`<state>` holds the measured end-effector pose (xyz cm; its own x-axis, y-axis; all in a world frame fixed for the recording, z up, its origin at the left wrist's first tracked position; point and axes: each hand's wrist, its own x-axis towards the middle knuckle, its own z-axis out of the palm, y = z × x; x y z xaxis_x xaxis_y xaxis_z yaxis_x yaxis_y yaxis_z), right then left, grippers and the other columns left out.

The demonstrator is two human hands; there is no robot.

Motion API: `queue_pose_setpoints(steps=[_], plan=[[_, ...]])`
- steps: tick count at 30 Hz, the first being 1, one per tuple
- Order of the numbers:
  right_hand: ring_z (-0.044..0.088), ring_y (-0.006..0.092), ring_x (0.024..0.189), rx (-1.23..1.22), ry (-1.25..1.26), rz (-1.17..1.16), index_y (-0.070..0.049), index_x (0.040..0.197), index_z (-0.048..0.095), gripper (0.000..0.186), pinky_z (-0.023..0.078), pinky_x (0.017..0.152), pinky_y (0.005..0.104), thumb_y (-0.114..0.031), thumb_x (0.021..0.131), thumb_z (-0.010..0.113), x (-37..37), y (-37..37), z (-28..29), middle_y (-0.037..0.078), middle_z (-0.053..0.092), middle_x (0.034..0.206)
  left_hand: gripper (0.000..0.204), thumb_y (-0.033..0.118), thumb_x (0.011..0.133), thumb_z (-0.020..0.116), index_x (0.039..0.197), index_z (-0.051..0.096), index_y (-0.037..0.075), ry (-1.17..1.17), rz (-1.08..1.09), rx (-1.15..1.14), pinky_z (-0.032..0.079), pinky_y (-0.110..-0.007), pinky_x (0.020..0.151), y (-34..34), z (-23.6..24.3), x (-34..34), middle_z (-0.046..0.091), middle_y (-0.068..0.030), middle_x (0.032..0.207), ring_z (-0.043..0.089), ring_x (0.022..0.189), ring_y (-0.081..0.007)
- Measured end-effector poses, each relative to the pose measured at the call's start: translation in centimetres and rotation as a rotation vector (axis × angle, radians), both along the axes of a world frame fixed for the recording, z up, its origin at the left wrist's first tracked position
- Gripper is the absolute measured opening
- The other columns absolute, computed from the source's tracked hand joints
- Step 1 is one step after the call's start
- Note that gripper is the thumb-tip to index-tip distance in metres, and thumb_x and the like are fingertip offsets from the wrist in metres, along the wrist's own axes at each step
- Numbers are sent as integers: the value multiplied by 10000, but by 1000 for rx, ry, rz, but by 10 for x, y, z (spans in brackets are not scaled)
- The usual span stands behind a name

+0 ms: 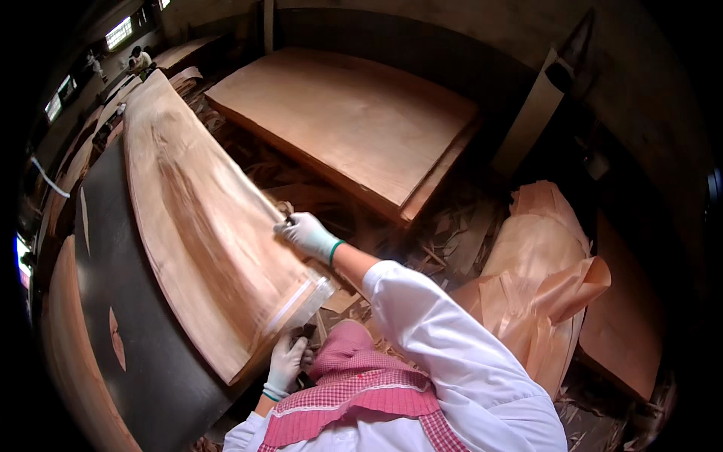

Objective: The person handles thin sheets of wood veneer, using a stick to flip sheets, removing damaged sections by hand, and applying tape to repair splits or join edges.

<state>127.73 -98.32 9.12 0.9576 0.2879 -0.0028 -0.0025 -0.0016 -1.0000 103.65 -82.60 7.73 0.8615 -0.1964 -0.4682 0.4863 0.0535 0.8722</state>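
Observation:
A long wavy veneer sheet lies across a dark tabletop on my left, its near end close to my body. A pale strip crosses that near end, its outer part shiny and clear-looking. My right hand, in a white knit glove with a green cuff, is closed at the sheet's right edge; a small dark thing shows at its fingertips. My left hand, also gloved, is curled below the sheet's near corner. Something dark shows beside its fingers, too hidden to name.
A stack of flat wooden sheets stands ahead. Crumpled veneer is heaped at the right beside a flat board. Veneer scraps litter the floor. Another veneer piece lies at the far left. A person is in the back left.

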Motion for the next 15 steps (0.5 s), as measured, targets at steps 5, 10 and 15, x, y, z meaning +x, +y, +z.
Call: queue_pose_setpoints(steps=[5,10,15], plan=[[519,103,601,-369,-54,7,6,895,674,321,441,530,299,-314,903,647,90,-89,40,27,627,721,362,185,952,563,1243,475,-11,151,53,-68,469,-213,659,-15,-38,58,585,-59,900,547,729,-94],[436,94,463,-372,201,-84,-53,896,592,134,338,375,268,-184,917,575,173,-200,82,-9,527,645,380,298,960,566,1178,547,-12,156,23,-188,527,-301,760,-89,-125,162,618,-102,1013,598,865,-165],[438,47,625,-370,8,-183,-43,785,638,196,362,530,243,-204,894,668,289,-363,29,-71,530,694,347,327,954,541,1198,544,81,408,391,-520,497,-461,876,-194,-221,260,606,-118,1107,593,929,-250]])
